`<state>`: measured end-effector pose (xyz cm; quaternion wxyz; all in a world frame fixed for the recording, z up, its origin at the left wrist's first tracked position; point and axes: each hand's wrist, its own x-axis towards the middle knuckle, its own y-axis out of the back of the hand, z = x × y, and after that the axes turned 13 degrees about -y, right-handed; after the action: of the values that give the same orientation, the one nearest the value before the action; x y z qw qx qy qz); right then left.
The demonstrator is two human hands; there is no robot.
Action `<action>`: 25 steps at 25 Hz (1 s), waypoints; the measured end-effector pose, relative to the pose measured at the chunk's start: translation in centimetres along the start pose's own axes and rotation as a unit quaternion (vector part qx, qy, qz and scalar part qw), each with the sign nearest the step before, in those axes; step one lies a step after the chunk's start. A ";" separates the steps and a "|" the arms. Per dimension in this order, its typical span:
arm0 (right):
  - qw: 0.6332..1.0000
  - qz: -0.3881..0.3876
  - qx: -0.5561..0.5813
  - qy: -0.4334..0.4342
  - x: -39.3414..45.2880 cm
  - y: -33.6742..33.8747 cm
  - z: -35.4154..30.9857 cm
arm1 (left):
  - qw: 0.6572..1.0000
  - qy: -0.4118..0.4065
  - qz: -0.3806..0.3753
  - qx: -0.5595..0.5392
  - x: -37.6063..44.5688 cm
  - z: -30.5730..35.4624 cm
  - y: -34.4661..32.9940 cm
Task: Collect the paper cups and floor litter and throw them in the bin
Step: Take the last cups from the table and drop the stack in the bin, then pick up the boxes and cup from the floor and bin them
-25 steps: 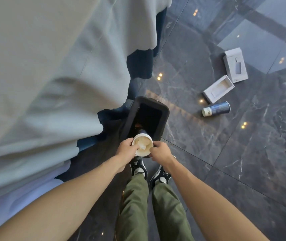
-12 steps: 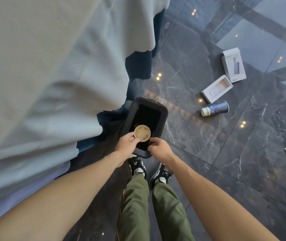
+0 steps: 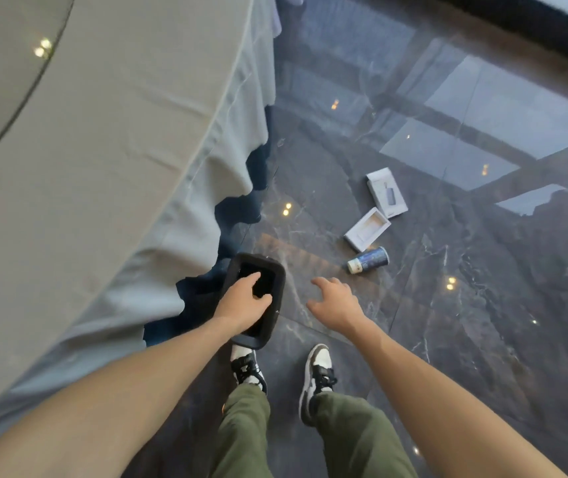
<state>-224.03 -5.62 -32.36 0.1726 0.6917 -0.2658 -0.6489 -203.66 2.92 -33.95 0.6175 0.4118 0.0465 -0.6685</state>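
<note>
A black rectangular bin (image 3: 275, 281) stands on the dark marble floor just ahead of my feet. My left hand (image 3: 244, 303) hovers over its opening, fingers apart and holding nothing. To the right of the bin, my right hand (image 3: 336, 300) is spread open above the floor. A dark blue paper cup (image 3: 368, 259) lies on its side farther right. Beside it lie an open white box tray (image 3: 367, 229) and a white box lid (image 3: 386, 192). The white cup seen earlier is out of sight.
A large round table with a grey cloth (image 3: 103, 167) fills the left side, its hem hanging next to the bin. My two black-and-white shoes (image 3: 317, 377) stand on the glossy floor (image 3: 465, 339), which reflects ceiling lights and windows.
The white cup both hands held over the bin has left them and dropped out of sight. My right hand has swung to the right, away from the bin. The view has pulled back.
</note>
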 end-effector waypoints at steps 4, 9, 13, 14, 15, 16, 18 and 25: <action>0.996 0.071 -0.060 0.013 -1.7 5.4 5.4 | 0.991 -0.051 -0.028 0.119 0.2 7.6 -0.6; 0.990 0.104 -0.092 0.029 -1.8 13.4 13.1 | 0.975 -0.085 -0.017 0.203 1.0 18.9 -3.6; 0.986 0.122 -0.100 0.051 -1.1 21.3 18.8 | 0.972 -0.069 -0.012 0.226 1.8 28.2 -7.9; 0.985 0.129 -0.100 0.055 -0.8 23.0 19.6 | 0.972 -0.068 -0.006 0.224 2.1 29.8 -8.7; 0.985 0.135 -0.095 0.055 -0.4 24.9 20.5 | 0.973 -0.071 -0.002 0.220 2.6 31.7 -9.5; 0.985 0.140 -0.086 0.050 0.0 26.5 21.3 | 0.973 -0.075 -0.002 0.218 3.1 33.2 -10.1; 0.985 0.148 -0.073 0.044 0.8 29.0 22.9 | 0.974 -0.079 -0.002 0.214 4.1 35.6 -11.3; 0.983 0.168 -0.068 0.006 3.4 32.4 24.9 | 0.973 -0.093 0.020 0.209 8.9 37.9 -10.8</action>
<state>-253.31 -30.84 -18.63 0.3274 0.6280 -0.3322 -0.6230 -230.81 -23.20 -19.27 0.5328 0.4688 -0.1604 -0.6860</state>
